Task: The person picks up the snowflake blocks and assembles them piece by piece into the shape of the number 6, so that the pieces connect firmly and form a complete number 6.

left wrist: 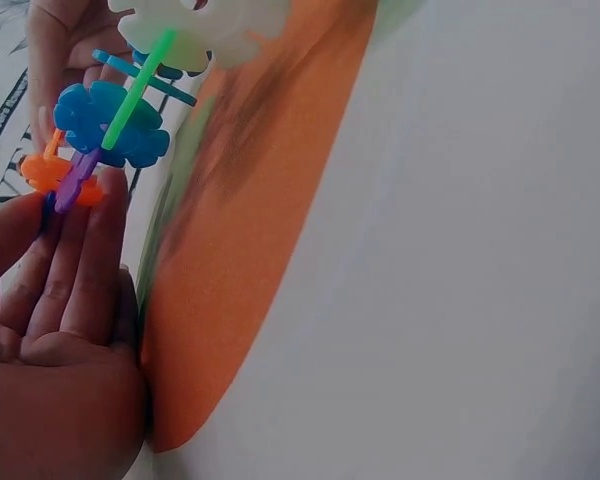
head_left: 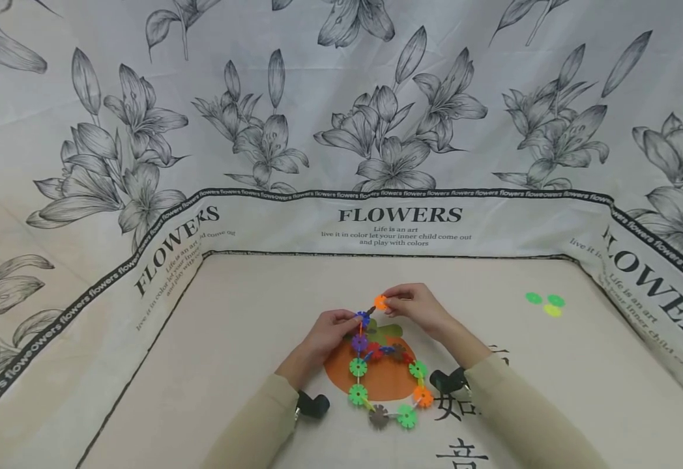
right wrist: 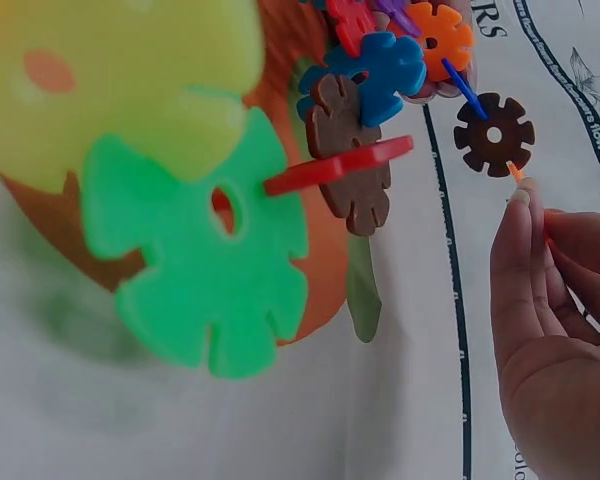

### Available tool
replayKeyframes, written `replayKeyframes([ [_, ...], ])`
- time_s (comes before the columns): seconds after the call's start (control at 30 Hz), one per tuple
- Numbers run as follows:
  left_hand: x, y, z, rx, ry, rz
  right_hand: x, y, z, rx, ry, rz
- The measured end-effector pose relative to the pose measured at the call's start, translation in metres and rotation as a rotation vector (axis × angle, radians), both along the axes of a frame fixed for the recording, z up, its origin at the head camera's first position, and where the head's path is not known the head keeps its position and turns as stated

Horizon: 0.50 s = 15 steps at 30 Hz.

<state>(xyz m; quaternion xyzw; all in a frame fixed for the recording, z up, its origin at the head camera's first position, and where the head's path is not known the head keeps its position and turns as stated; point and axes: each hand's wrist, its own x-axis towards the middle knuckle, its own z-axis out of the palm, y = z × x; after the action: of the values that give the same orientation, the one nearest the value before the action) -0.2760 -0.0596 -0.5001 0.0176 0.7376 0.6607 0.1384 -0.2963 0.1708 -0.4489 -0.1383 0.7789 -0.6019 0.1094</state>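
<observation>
A looped chain of notched, interlocking plastic discs, among them a green disc [head_left: 358, 393] and a grey-brown disc [head_left: 379, 417], hangs between my hands and my body in the head view. My left hand [head_left: 328, 332] pinches a blue disc [head_left: 363, 319] at the chain's upper end with thumb and fingers. Just to its right, my right hand [head_left: 420, 309] pinches an orange disc [head_left: 380, 302] by its edge. In the right wrist view a brown disc [right wrist: 494, 135] links this orange disc to the blue one. My fingertips hide part of both pinched discs.
Two green discs [head_left: 532, 298] and a yellow disc [head_left: 552, 311] lie on the surface to the right. An orange pumpkin print [head_left: 385, 383] lies beneath the chain. Flower-printed fabric [head_left: 400, 215] bounds the back and sides.
</observation>
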Motion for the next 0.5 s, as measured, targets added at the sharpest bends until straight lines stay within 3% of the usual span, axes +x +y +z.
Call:
replayKeyframes([
  [0.17,0.002,0.001,0.003,-0.006,-0.017,0.01,-0.001,-0.001,-0.004,0.024,0.002,0.001],
  [0.5,0.001,0.004,0.0,0.024,-0.009,0.061,-0.005,0.0,-0.011,-0.043,-0.002,0.037],
])
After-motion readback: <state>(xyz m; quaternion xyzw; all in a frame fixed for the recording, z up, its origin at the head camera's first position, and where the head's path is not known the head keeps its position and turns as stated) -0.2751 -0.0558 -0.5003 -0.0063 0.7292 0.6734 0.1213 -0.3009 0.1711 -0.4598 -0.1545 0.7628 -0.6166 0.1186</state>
